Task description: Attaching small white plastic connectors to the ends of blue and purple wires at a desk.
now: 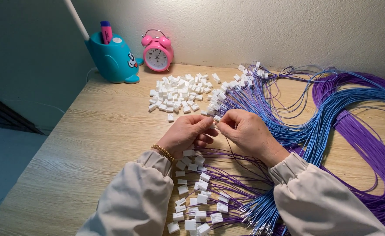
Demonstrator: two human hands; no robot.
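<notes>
Two beige fabric sleeves (315, 196) are filling the near edge. The pale wooden tabletop (92, 144) is lying open leftward, while long blue and purple wire bundles (332, 118) are sweeping from the right. The left hand (186, 133) and right hand (247, 131) are meeting fingertip to fingertip, pinching a small white plastic connector (213, 126); its direction cannot be told.

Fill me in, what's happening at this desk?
A person is working with both hands at a wooden desk. The left hand and right hand meet over the middle, fingers pinching something small between them; it is too hidden to name. Loose white connector housings lie piled beyond the hands, and purple and blue wires fan out to the right. More wires with white connectors attached lie beneath the wrists.
</notes>
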